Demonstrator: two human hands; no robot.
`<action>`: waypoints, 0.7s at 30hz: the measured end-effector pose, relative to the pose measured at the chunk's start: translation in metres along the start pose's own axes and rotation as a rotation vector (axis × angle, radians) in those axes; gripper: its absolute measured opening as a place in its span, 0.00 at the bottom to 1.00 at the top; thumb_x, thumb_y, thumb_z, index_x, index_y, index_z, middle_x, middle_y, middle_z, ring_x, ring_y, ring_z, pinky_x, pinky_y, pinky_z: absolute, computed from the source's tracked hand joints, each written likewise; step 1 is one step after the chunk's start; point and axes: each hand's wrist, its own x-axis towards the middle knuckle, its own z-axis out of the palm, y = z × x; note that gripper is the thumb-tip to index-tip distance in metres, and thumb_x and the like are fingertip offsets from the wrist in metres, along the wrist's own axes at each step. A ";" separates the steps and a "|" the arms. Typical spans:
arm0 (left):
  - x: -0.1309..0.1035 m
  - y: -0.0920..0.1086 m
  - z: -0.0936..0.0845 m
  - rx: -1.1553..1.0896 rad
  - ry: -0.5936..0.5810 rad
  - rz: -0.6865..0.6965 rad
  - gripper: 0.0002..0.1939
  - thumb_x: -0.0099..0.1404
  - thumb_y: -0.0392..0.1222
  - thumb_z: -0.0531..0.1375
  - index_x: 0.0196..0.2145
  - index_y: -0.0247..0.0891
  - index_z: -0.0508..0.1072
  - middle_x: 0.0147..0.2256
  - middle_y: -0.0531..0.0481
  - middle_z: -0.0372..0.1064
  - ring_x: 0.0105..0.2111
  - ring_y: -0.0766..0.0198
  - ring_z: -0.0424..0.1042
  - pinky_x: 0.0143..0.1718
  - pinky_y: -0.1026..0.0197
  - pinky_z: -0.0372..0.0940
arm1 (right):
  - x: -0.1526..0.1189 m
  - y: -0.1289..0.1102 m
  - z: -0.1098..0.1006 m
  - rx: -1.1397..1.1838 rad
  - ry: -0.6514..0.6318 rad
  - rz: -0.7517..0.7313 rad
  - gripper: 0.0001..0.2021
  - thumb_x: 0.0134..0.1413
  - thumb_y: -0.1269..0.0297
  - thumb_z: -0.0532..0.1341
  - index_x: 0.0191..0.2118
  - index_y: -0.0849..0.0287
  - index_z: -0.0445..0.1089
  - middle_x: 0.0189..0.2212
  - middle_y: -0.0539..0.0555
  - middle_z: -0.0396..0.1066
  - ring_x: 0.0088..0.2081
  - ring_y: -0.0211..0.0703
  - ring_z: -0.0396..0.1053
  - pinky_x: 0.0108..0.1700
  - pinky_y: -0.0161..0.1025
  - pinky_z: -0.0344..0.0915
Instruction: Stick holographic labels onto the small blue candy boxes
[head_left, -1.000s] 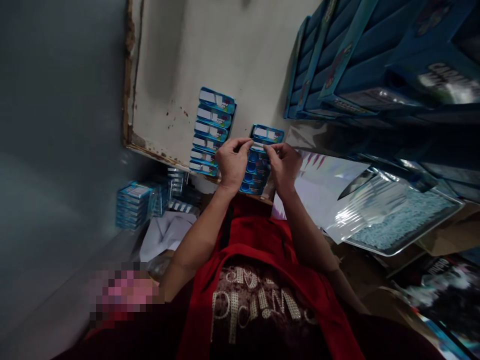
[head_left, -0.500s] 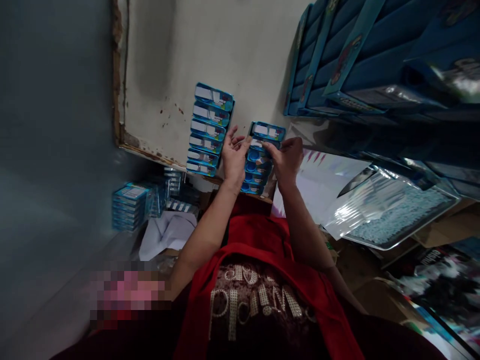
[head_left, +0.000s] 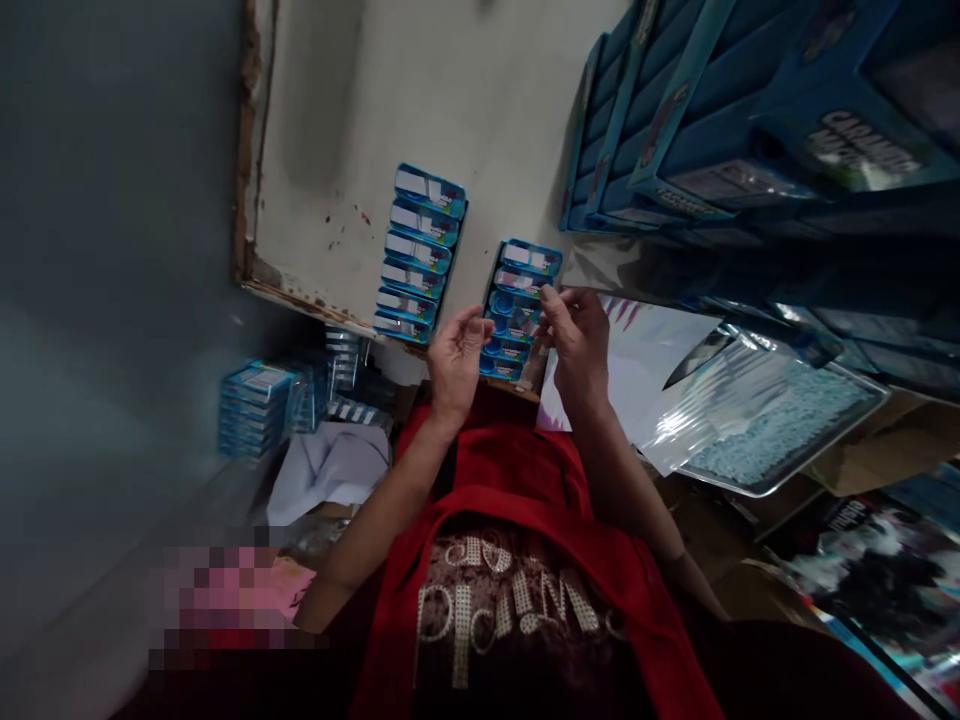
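Observation:
Small blue packs stand in two rows on the pale tabletop. The left row (head_left: 418,252) shows a white strip on every pack. In the right row (head_left: 510,322), the two farthest packs have white strips, while the nearer ones show round blue shapes. My left hand (head_left: 456,365) is beside the near left side of that row, fingers loosely curved and apart, with nothing visible in it. At the row's right edge is my right hand (head_left: 577,335), thumb and forefinger pinched near the second pack; whatever is between them is too small to make out.
Large blue cartons (head_left: 705,150) are stacked at the right. Below them lie a white sheet (head_left: 630,350) and a clear-covered tray (head_left: 787,425) of pale blue bits. More blue packs (head_left: 255,410) are piled at lower left beside a white cloth (head_left: 330,460). The table's left edge (head_left: 244,150) is chipped.
My left hand has drawn back toward me, away from the second pack. My right hand has shifted slightly toward me, off that pack's face, leaving its white strip more visible.

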 end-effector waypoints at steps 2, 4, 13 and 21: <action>0.003 0.006 0.001 -0.191 -0.160 -0.245 0.36 0.63 0.75 0.68 0.47 0.36 0.80 0.39 0.42 0.82 0.40 0.55 0.84 0.45 0.54 0.79 | -0.007 -0.005 0.002 0.036 -0.044 0.041 0.25 0.59 0.37 0.72 0.36 0.50 0.62 0.27 0.43 0.66 0.27 0.35 0.68 0.30 0.36 0.67; 0.012 0.011 0.003 -0.307 -0.236 -0.412 0.32 0.59 0.69 0.75 0.42 0.36 0.80 0.36 0.44 0.81 0.36 0.58 0.83 0.42 0.57 0.79 | -0.012 -0.007 0.000 0.068 -0.087 0.085 0.24 0.57 0.40 0.74 0.36 0.51 0.63 0.26 0.43 0.66 0.27 0.35 0.68 0.30 0.35 0.67; 0.039 -0.006 0.009 0.022 0.093 0.023 0.14 0.61 0.50 0.77 0.34 0.37 0.82 0.31 0.52 0.80 0.31 0.66 0.77 0.36 0.66 0.73 | 0.008 0.034 -0.004 -0.041 0.039 0.006 0.23 0.48 0.61 0.75 0.43 0.51 0.62 0.30 0.43 0.78 0.35 0.41 0.80 0.43 0.40 0.76; 0.056 -0.021 0.016 0.139 0.142 0.066 0.08 0.67 0.44 0.72 0.33 0.38 0.82 0.27 0.54 0.74 0.27 0.68 0.71 0.31 0.67 0.67 | 0.025 0.050 0.011 -0.295 0.187 -0.063 0.19 0.51 0.66 0.70 0.43 0.49 0.60 0.28 0.39 0.75 0.31 0.39 0.78 0.41 0.38 0.74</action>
